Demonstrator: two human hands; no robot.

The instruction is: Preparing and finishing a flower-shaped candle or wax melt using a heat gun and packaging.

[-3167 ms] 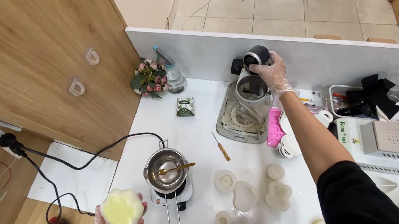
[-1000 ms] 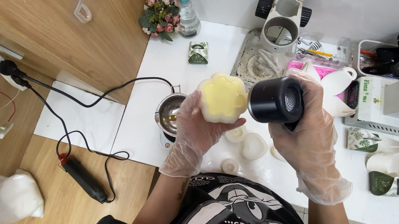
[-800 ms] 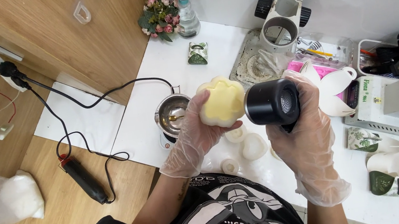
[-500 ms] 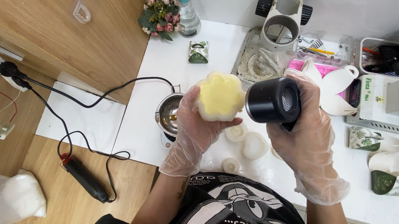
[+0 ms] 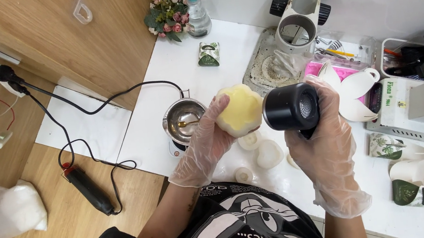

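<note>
My left hand (image 5: 205,142), in a clear plastic glove, grips a flower-shaped white mould filled with pale yellow wax (image 5: 240,109), tilted toward the right. My right hand (image 5: 324,142), also gloved, holds a black heat gun (image 5: 291,108) with its round nozzle close beside the mould. Both are held above the white counter (image 5: 184,76), in front of my chest. Under them lie small white moulds (image 5: 270,153) on the counter.
A steel melting pot with a spoon (image 5: 183,122) sits on a small hotplate left of my hands. A grey stand (image 5: 297,18) is at the back, with pink flowers (image 5: 166,10) and a spray bottle (image 5: 195,13). Cups, boxes and a basket crowd the right side. A black cable (image 5: 72,108) runs left.
Since 3.2 s ago my right hand took the heat gun off the grey stand and brought it beside the mould. In the last second the mould has tilted more toward the nozzle.
</note>
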